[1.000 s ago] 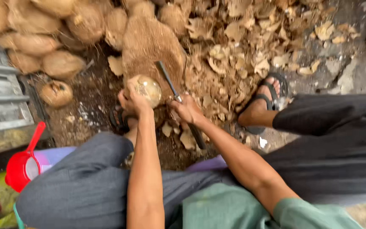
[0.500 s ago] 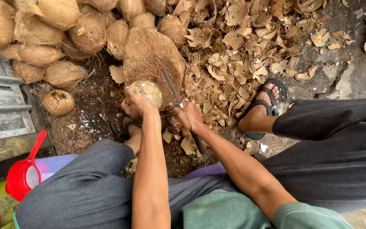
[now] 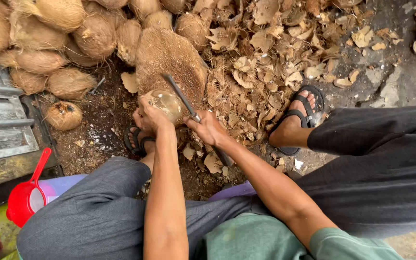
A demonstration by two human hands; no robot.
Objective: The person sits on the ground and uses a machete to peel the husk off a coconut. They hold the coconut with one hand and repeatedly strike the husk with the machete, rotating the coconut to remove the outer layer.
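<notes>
In the head view I see my left hand (image 3: 151,118) clenched around a peeled coconut (image 3: 166,102), pressed on a husk-covered chopping block (image 3: 172,58), while my right hand (image 3: 209,127) grips a long knife (image 3: 181,98) whose blade lies against the nut. I judge the coconut hard, heavy, round and apt to roll, so cupping it from behind, fingers clear of the blade, looks safest.

The dirt ground (image 3: 97,130) carries a big fibrous husk mound (image 3: 169,58). Left of the mound lie whole brown coconuts (image 3: 68,84); right of it spreads a litter of dry husk chips (image 3: 275,62), reaching grey pavement (image 3: 391,82).
</notes>
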